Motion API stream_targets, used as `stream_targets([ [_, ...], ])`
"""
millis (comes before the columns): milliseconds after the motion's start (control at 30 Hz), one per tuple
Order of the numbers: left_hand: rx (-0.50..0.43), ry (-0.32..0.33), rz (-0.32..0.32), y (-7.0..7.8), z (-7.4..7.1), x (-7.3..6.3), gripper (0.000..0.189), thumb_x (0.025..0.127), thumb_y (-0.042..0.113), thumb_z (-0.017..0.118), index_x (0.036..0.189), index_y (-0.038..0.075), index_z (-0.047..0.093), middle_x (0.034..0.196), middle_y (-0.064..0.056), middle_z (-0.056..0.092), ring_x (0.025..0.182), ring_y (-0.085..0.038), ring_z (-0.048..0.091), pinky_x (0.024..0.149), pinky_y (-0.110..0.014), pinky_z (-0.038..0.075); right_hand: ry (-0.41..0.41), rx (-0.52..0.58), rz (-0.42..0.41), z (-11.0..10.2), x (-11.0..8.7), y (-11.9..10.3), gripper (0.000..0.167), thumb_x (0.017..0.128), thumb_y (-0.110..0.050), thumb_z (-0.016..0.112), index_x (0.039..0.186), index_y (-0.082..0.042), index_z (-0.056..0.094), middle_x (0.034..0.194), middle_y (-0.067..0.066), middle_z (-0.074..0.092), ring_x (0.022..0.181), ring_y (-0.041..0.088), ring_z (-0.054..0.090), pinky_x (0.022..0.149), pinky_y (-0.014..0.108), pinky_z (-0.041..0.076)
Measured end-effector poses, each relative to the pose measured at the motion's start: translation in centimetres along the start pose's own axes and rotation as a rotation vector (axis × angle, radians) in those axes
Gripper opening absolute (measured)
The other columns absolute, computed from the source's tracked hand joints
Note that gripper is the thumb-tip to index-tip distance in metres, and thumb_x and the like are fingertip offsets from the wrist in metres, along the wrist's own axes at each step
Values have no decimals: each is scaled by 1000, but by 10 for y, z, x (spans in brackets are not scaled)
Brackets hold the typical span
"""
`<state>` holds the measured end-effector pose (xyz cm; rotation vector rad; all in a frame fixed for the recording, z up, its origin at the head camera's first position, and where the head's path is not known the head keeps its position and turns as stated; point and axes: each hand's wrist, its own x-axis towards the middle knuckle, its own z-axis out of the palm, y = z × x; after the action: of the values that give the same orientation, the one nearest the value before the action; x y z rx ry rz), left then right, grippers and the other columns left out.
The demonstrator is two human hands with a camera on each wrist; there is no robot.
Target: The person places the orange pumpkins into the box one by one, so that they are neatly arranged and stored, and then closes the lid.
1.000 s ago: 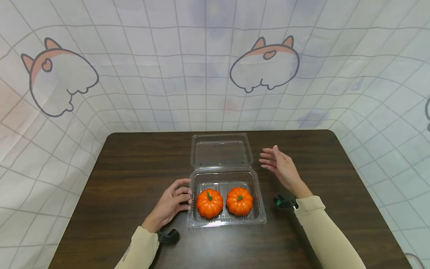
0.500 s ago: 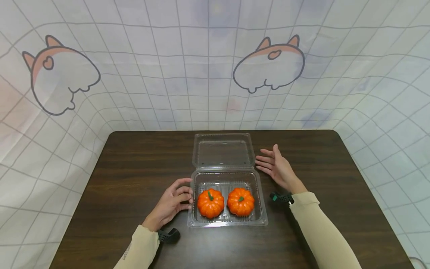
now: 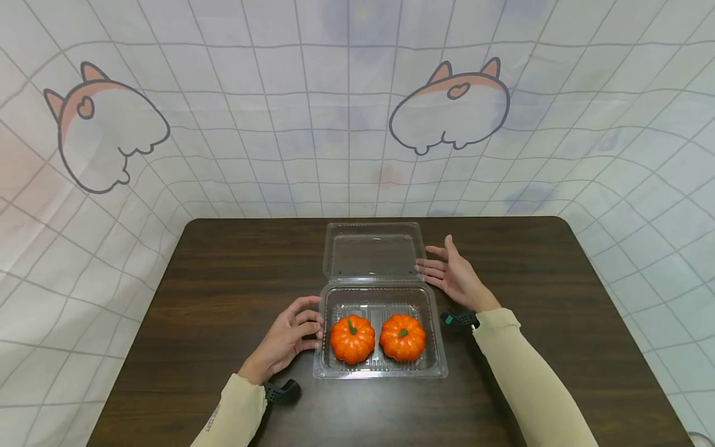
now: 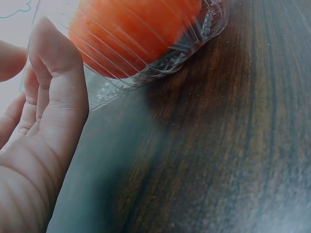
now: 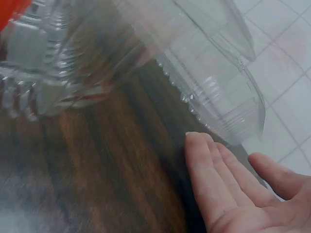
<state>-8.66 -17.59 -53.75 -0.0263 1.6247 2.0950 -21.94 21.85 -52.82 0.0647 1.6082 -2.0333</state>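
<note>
Two orange toy pumpkins with green stems, the left pumpkin [image 3: 352,339] and the right pumpkin [image 3: 403,338], sit side by side in a clear plastic clamshell box [image 3: 382,374]. Its hinged lid [image 3: 374,251] lies folded back toward the wall. My left hand [image 3: 287,335] rests its spread, slightly bent fingertips against the box's left side; the left wrist view has that hand [image 4: 56,111] beside the clear wall. Near the lid's right edge, my right hand [image 3: 455,273] has its fingers extended with the thumb up. In the right wrist view, the fingers [image 5: 209,174] are just below the lid [image 5: 214,97].
The box stands on a dark wood-grain table [image 3: 240,261]. Behind and beside it hangs a white grid-patterned cloth [image 3: 313,124] with cartoon animal drawings. Black bands sit on both wrists.
My right hand has moved left, closer to the lid's right edge. The left hand stays at the box's side. The whole head view has shifted slightly.
</note>
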Motion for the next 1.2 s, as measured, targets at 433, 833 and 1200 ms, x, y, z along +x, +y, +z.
stream_targets([
  [433,10,-10,9,0,0,-1,57,100,4,62,150,14,37,102,1,62,81,-13,63,73,-26,63,-21,109,32,3,6,-1,89,102,-71,27,166,-11,13,168,27,28,153,44,36,116,42,44],
  [833,39,-6,5,1,0,-2,56,100,0,58,151,14,37,102,2,62,81,-13,63,74,-29,64,-44,42,-34,7,1,-11,88,102,-70,26,166,-11,14,167,26,30,135,29,61,100,30,59],
  [1200,37,-14,14,1,1,-3,56,100,2,59,150,13,37,103,1,62,82,-13,64,75,-31,65,-79,-53,-77,4,-2,-20,89,102,-71,25,166,-10,13,168,23,30,139,30,57,99,27,59],
])
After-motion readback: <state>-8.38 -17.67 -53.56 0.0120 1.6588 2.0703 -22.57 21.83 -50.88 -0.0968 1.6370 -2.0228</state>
